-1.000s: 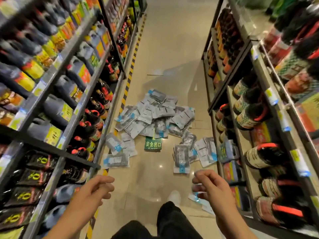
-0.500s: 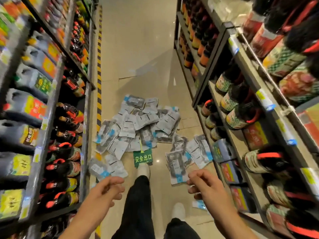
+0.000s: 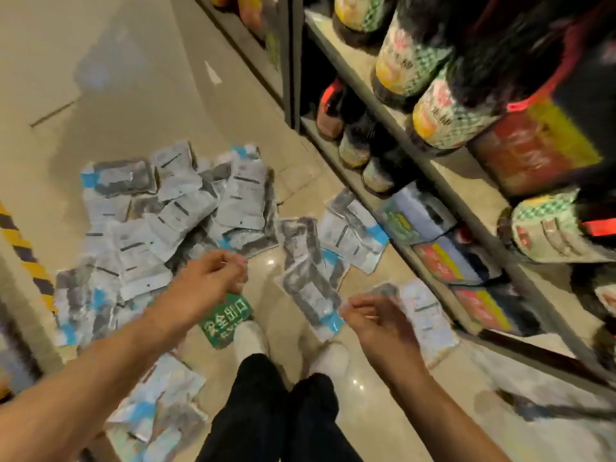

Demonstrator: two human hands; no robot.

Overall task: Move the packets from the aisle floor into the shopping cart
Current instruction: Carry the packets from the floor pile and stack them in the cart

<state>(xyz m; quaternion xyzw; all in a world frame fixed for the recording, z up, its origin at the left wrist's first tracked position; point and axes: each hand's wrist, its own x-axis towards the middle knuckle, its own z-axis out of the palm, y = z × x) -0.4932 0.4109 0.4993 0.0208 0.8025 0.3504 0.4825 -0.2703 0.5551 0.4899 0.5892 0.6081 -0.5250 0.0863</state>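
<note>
- The packets (image 3: 186, 221) lie scattered on the floor (image 3: 133, 78), mostly in a heap at centre left of the frame, with a smaller cluster at centre right beside the bottom shelf (image 3: 430, 258).
- The left hand (image 3: 206, 281) hangs over the near edge of the big heap, fingers curled loosely inward, gripping nothing that can be seen.
- The right hand (image 3: 373, 318) hovers at centre right, fingers half bent and pinched toward the thumb; it looks empty, though blur makes this uncertain.
- The key relation: one dark packet (image 3: 310, 295) lies just left of and beyond the right fingertips, its long axis running from upper left to lower right, its blue end nearest that hand. The right hand is clearly the closer one to it.
- A pale packet (image 3: 423, 315) lies under and just past the right hand, close to the shelf.
- A green sign (image 3: 226, 315) is stuck to the floor below the left hand, by the white shoes (image 3: 250, 338).
- No cart is in view, so its contents cannot be told; nothing seems loaded yet.
- The shelf at right holds bottles (image 3: 443, 118) and boxes, well apart from the hands.
</note>
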